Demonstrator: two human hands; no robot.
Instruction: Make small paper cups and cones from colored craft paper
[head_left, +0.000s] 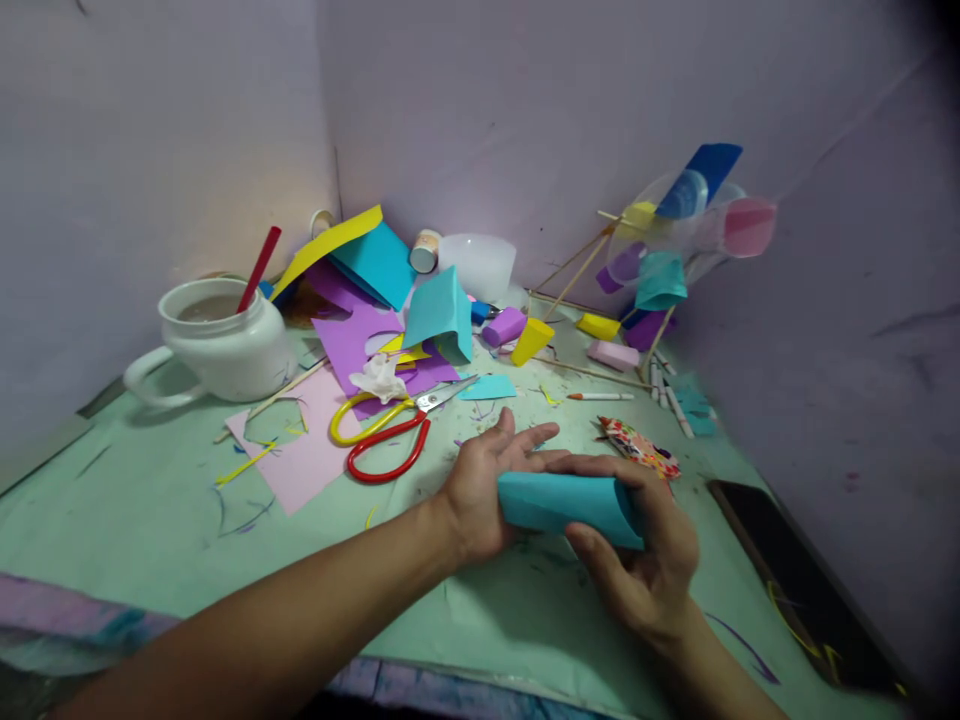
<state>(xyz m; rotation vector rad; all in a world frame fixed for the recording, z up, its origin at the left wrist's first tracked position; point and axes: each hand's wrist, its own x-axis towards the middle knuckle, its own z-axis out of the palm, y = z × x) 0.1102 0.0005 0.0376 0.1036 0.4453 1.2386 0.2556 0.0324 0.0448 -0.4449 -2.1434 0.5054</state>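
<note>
A rolled sheet of teal paper [562, 503] lies across both hands just above the green table [150, 520]. My right hand [645, 560] is curled around the right end of the roll, thumb under it and fingers over the top. My left hand [487, 480] presses against the roll's left end with its fingers stretched out flat toward the table's middle. Red and yellow handled scissors [390, 435] lie on the table just left of my left hand.
A white jug [217, 345] with a red stick stands at the back left. Coloured paper scraps [375, 320], a pink sheet [300, 450], skewers and pens litter the back. A paper-and-cup windmill [675, 240] stands at the back right. A dark phone [795, 580] lies at the right.
</note>
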